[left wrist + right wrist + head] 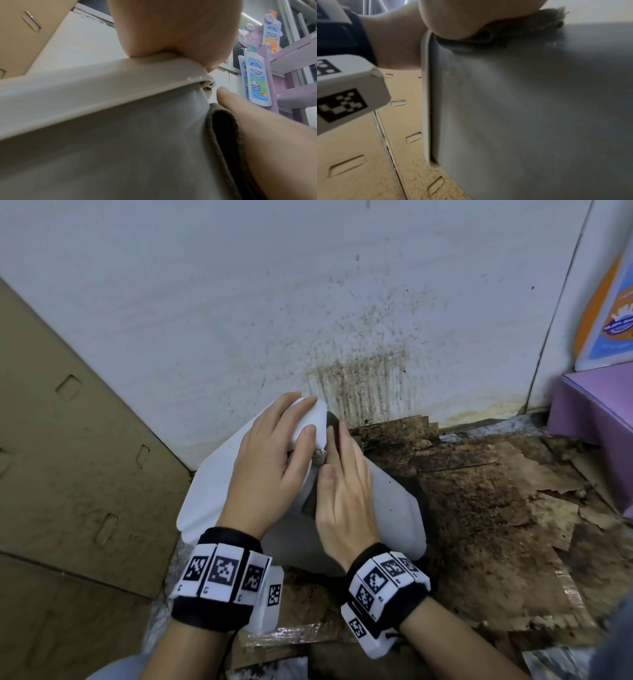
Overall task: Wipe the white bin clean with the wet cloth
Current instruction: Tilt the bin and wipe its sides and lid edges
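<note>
The white bin (pixel 209 484) lies tipped on the floor against the wall. My left hand (pixel 274 446) grips its upper corner, fingers curled over the rim (pixel 102 86). My right hand (pixel 342 484) lies flat with straight fingers on the bin's side and presses a dark grey cloth (pixel 333 422) against it. The cloth is mostly hidden under that hand in the head view. In the left wrist view the cloth (pixel 223 135) sits folded between the right hand (pixel 265 128) and the bin wall (pixel 120 148). In the right wrist view the cloth (pixel 505 35) bunches under my palm on the bin (pixel 522 108).
A brown cardboard box (pixel 68 440) stands close on the left. The white wall (pixel 308 302) behind carries dark splatter stains. Soggy, dirty cardboard (pixel 479 508) covers the floor to the right. A purple display shelf (pixel 589 412) with bottles (pixel 257 81) stands at far right.
</note>
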Motion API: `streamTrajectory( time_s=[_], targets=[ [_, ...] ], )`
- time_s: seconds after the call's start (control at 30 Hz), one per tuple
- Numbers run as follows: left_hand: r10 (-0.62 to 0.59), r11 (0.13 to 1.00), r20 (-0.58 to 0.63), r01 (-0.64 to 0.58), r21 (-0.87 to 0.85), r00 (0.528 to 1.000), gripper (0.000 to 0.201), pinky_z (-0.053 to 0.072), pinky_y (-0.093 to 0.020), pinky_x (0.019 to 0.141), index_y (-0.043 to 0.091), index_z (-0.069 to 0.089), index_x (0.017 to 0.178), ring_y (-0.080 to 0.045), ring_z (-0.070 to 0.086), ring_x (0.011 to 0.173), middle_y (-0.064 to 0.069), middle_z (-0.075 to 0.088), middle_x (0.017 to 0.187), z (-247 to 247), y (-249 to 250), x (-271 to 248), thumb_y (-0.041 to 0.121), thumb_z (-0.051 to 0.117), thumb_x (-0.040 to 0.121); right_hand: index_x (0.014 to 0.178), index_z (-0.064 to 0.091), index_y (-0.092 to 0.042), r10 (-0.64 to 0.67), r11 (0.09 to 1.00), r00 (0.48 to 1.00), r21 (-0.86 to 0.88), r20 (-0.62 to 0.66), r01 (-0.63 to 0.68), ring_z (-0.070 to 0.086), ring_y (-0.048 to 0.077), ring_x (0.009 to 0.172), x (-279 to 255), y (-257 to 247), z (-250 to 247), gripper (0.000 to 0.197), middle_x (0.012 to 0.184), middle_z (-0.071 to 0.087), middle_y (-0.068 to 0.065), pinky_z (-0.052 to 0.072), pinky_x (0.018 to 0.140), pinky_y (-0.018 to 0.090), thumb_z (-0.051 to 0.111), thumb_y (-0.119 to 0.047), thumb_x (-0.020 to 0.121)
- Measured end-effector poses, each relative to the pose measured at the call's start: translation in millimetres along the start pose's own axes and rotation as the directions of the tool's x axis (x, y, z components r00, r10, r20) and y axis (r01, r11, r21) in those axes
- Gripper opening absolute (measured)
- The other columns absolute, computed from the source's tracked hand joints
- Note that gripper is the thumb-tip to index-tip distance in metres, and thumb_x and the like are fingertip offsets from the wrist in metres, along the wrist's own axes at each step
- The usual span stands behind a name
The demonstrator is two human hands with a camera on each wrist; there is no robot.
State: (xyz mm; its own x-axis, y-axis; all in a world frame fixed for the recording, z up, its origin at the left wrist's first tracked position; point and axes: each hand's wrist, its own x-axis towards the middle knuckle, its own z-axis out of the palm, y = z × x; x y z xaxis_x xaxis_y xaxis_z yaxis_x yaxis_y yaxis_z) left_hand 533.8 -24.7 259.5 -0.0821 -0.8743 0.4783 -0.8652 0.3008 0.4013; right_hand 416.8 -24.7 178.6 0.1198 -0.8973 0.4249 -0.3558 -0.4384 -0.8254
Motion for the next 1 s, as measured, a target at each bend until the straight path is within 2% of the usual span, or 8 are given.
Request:
streamTrajectory(
  time_s=[0.07, 0.17, 0.3, 0.47, 0.57, 0.73, 0.9, 1.0],
  targets=[
    [-0.003, 1.000, -0.009, 0.003, -0.001, 1.000, 0.044, 0.035, -0.036, 0.117, 0.029, 0.049, 0.149, -0.004, 0.036, 0.146, 0.012, 0.043, 0.156, -1, -2, 0, 0.039, 0.036, 0.108, 0.161, 0.012, -0.021, -0.017, 0.998, 1.000, 0.065, 0.009, 0.016, -0.002, 0.005, 0.155, 1, 2, 2, 0.056, 0.170, 0.003, -0.006, 0.011, 0.126, 0.046, 0.012, -0.037, 0.108],
    [-0.012, 1.000, -0.010, 0.012, -0.002, 1.000, 0.043, 0.036, -0.034, 0.116, 0.029, 0.050, 0.149, -0.003, 0.037, 0.145, 0.012, 0.043, 0.156, -1, -3, 0, 0.038, 0.037, 0.108, 0.161, 0.015, -0.019, 0.006, 0.996, 1.000, 0.088, 0.014, -0.007, 0.004, 0.001, 0.154, 2, 9, 6, 0.055, 0.168, 0.011, -0.008, 0.014, 0.126, 0.043, 0.014, -0.033, 0.107],
    [-0.011, 1.000, -0.020, 0.011, -0.001, 1.000, 0.042, 0.039, -0.032, 0.113, 0.028, 0.052, 0.148, -0.003, 0.039, 0.144, 0.011, 0.044, 0.155, -1, -5, 2, 0.036, 0.038, 0.109, 0.160, 0.021, -0.016, 0.053, 0.997, 0.998, 0.053, -0.022, -0.052, 0.011, 0.001, 0.153, 0, 29, 10, 0.058, 0.167, 0.018, -0.006, 0.017, 0.125, 0.038, 0.015, -0.036, 0.106],
    [-0.019, 1.000, -0.029, 0.019, -0.010, 0.999, 0.043, 0.036, -0.025, 0.112, 0.029, 0.053, 0.147, -0.002, 0.038, 0.143, 0.011, 0.045, 0.155, -3, -11, 4, 0.038, 0.036, 0.108, 0.159, 0.022, -0.019, 0.222, 0.975, 0.975, 0.012, -0.007, -0.222, 0.014, 0.000, 0.152, -18, 81, -3, 0.066, 0.166, 0.019, -0.008, 0.016, 0.125, 0.036, 0.011, -0.047, 0.101],
    [-0.017, 1.000, -0.026, 0.017, -0.014, 1.000, 0.042, 0.034, -0.024, 0.111, 0.030, 0.052, 0.147, -0.002, 0.038, 0.144, 0.012, 0.044, 0.155, -2, -10, 3, 0.038, 0.036, 0.109, 0.159, 0.021, -0.023, 0.297, 0.954, 0.955, 0.033, 0.023, -0.297, 0.012, -0.002, 0.152, -23, 92, -9, 0.064, 0.166, 0.017, -0.013, 0.013, 0.126, 0.034, 0.012, -0.048, 0.100],
    [-0.008, 1.000, -0.027, 0.008, 0.004, 1.000, 0.045, 0.033, -0.025, 0.112, 0.027, 0.051, 0.147, -0.005, 0.038, 0.144, 0.010, 0.044, 0.155, -3, -8, 2, 0.037, 0.031, 0.109, 0.159, 0.023, -0.021, 0.355, 0.934, 0.935, 0.050, -0.010, -0.355, 0.013, 0.000, 0.151, -21, 74, -3, 0.061, 0.166, 0.019, -0.010, 0.009, 0.125, 0.028, 0.016, -0.037, 0.100],
    [-0.017, 1.000, -0.028, 0.017, 0.017, 0.999, 0.045, 0.029, -0.018, 0.111, 0.025, 0.051, 0.147, -0.004, 0.038, 0.143, 0.009, 0.044, 0.155, -4, -10, 1, 0.037, 0.031, 0.109, 0.160, 0.019, -0.023, 0.416, 0.907, 0.909, 0.080, -0.022, -0.414, 0.007, -0.002, 0.152, -6, 30, 11, 0.066, 0.167, 0.013, -0.012, -0.003, 0.118, 0.015, 0.011, -0.039, 0.096],
    [-0.014, 1.000, -0.026, 0.014, 0.021, 1.000, 0.046, 0.031, -0.023, 0.112, 0.024, 0.051, 0.147, -0.006, 0.039, 0.143, 0.008, 0.044, 0.155, -4, -11, 2, 0.038, 0.030, 0.109, 0.160, 0.014, -0.026, 0.425, 0.887, 0.904, 0.173, 0.053, -0.427, 0.000, -0.004, 0.152, 11, -2, 13, 0.070, 0.167, 0.007, -0.016, -0.004, 0.121, 0.021, 0.007, -0.042, 0.092]
  ],
)
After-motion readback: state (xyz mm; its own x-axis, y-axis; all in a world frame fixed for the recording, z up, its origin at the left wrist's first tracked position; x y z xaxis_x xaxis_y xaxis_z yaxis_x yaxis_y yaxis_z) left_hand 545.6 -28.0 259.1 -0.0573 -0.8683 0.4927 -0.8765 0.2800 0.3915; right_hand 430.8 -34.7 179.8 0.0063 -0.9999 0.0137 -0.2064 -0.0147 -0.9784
